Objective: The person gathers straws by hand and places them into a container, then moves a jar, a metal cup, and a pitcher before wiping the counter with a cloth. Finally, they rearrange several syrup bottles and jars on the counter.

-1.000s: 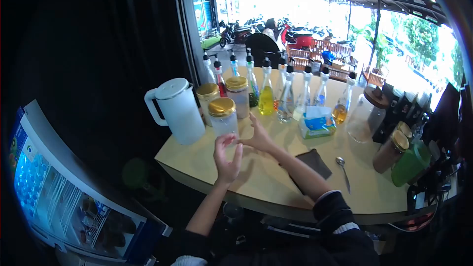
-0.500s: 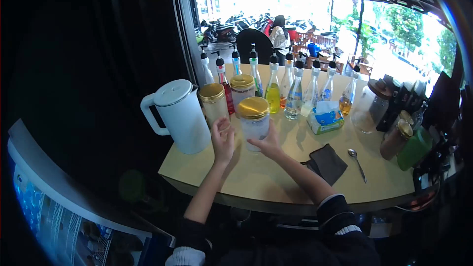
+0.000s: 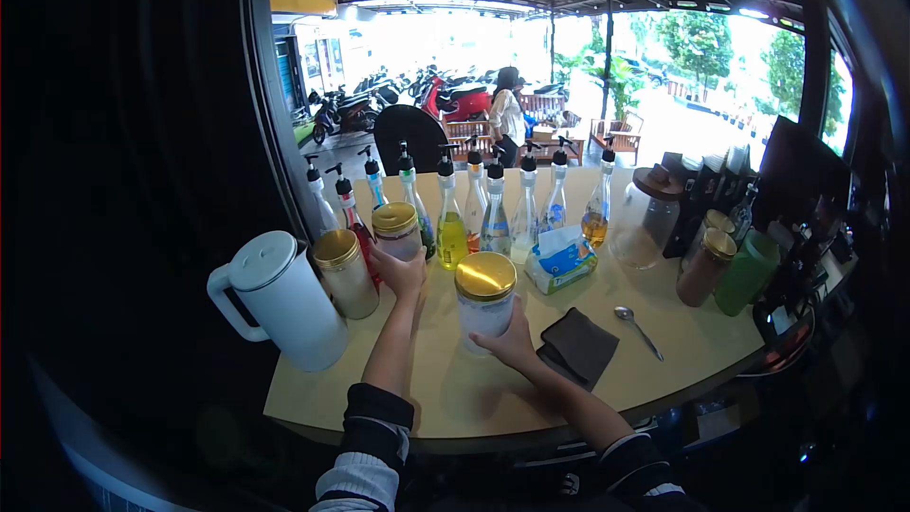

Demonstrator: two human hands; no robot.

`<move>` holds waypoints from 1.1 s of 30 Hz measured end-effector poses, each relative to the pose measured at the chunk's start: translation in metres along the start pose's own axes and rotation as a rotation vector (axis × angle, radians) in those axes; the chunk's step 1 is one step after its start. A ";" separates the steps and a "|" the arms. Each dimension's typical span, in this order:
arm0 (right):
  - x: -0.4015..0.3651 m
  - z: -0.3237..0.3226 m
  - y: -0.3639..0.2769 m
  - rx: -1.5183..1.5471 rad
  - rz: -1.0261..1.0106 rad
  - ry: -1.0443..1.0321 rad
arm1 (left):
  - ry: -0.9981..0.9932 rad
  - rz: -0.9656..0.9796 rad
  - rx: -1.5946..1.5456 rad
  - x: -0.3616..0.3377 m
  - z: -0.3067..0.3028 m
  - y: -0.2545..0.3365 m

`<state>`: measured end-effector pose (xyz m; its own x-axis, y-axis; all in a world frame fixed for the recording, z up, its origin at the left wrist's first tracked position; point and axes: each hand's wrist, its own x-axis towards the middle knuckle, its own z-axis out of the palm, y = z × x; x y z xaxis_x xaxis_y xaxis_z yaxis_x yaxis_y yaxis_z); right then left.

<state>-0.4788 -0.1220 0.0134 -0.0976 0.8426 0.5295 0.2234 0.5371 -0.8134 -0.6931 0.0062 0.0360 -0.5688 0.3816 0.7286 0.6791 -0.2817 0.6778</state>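
Observation:
My right hand (image 3: pixel 509 337) is wrapped round the lower side of a clear jar (image 3: pixel 477 318) with a shiny gold lid and pale contents. Farther back and to the left, my left hand (image 3: pixel 400 270) grips the front of a second gold-lidded jar (image 3: pixel 396 228), thumb and fingers on its two sides. A third gold-lidded jar (image 3: pixel 349 280), with cream-coloured contents, stands just left of that hand. All the jars are upright; the hands partly hide the two they hold.
A white pitcher (image 3: pixel 289 308) stands at the left. Several pump bottles (image 3: pixel 452 232) line the back. A tissue pack (image 3: pixel 561 261), a dark cloth (image 3: pixel 576 346) and a spoon (image 3: pixel 638 332) lie to the right. Beyond them are a large jar (image 3: pixel 645 223) and a green container (image 3: pixel 749 275).
My left hand has reached forward from the near side and taken hold of the back jar. My right hand stays on the front jar. The camera view has turned and tilted upward.

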 end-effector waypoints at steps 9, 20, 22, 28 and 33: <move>-0.001 0.003 0.012 0.080 0.001 0.005 | -0.008 0.028 -0.079 -0.005 0.010 -0.008; -0.011 -0.051 -0.015 0.194 -0.110 0.133 | -0.326 0.095 -0.614 -0.037 -0.082 0.113; -0.017 -0.089 -0.030 0.226 -0.035 0.074 | -0.445 0.099 -0.602 -0.044 -0.091 0.126; -0.047 -0.233 0.000 0.052 -0.051 0.246 | -0.707 0.022 -0.831 -0.089 -0.074 0.188; -0.080 -0.339 0.008 -0.175 0.008 0.380 | -0.876 0.006 -0.890 -0.144 -0.019 0.251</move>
<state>-0.1400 -0.1984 0.0459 0.2620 0.7547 0.6014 0.3874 0.4886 -0.7818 -0.4494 -0.1358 0.1025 0.1648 0.7395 0.6527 -0.0631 -0.6524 0.7552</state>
